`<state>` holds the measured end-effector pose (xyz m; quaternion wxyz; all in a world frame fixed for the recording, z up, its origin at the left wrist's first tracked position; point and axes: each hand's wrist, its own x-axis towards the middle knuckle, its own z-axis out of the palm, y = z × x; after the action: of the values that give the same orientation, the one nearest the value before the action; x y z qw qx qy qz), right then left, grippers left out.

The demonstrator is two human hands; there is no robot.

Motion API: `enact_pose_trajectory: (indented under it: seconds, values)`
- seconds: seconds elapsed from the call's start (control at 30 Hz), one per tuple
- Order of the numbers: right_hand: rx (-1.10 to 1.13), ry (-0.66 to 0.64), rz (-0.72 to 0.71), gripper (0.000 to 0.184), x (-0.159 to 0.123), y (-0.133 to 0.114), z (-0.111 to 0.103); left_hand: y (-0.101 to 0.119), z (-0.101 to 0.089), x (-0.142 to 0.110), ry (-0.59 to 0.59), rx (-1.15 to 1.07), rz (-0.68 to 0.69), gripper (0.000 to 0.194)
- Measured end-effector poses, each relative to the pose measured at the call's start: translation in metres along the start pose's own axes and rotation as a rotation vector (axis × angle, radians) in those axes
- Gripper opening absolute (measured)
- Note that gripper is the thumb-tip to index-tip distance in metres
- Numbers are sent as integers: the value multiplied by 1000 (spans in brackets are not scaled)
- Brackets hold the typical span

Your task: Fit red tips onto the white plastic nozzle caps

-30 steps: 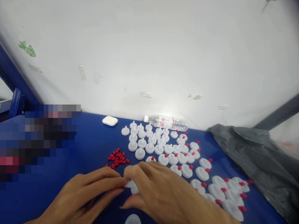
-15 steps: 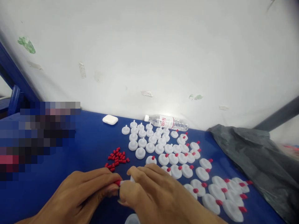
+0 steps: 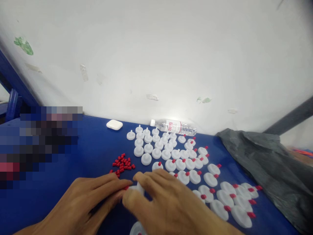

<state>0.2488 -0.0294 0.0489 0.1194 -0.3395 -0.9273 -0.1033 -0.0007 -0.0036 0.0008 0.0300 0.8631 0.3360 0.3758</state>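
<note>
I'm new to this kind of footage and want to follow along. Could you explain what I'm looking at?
There is no robot here: these are a person's bare hands, seen by a camera worn on the head, looking forward and down. On the blue table lie white, disc-shaped pieces with spouts, similar pieces with red tips, and a pile of loose red bits. Behind are a clear bottle on its side and a small white case; at right, dark sheeting. The right hand holds one white piece; the left hand pinches a red bit at its spout. The far left is pixelated.
</note>
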Motion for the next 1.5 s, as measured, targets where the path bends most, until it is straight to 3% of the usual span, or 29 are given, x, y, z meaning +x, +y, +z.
enact_pose_trajectory:
  seconds: [0.07, 0.17, 0.27, 0.37, 0.53, 0.7, 0.8, 0.93, 1.17, 1.37, 1.5]
  values:
    - [11, -5, 37, 33, 4, 12, -21, -1, -4, 12, 10, 34, 5, 31]
    - [-56, -107, 230, 57, 4, 38, -48, -10, -7, 20, -6, 115, -16, 24]
    - [-100, -135, 447, 49, -1, 69, -64, -20, -5, 18, -86, 176, -38, 24]
    - [-104, -117, 502, 41, -9, 96, -70, -23, -2, 15, -112, 220, -35, 29]
    - [-96, -285, 634, 46, -20, 121, -65, -23, 0, 15, -113, 244, -7, 42]
    - [-36, -307, 629, 51, -26, 130, -49, -30, 1, 10, -232, 250, -27, 42]
    - [-24, -301, 609, 51, -28, 131, -43, -28, 2, 12, -205, 234, -61, 45]
    - [-2, -312, 589, 51, -28, 132, -45, -25, 3, 13, -126, 226, -87, 41]
    - [20, -328, 599, 48, -26, 132, -52, -30, 3, 8, -246, 223, -109, 37]
    - [36, -267, 661, 17, -26, 131, -57, -25, 0, 11, -143, 140, -44, 27]
    - [101, -302, 652, 26, -28, 131, -51, -19, -5, 18, -86, 97, -12, 21]
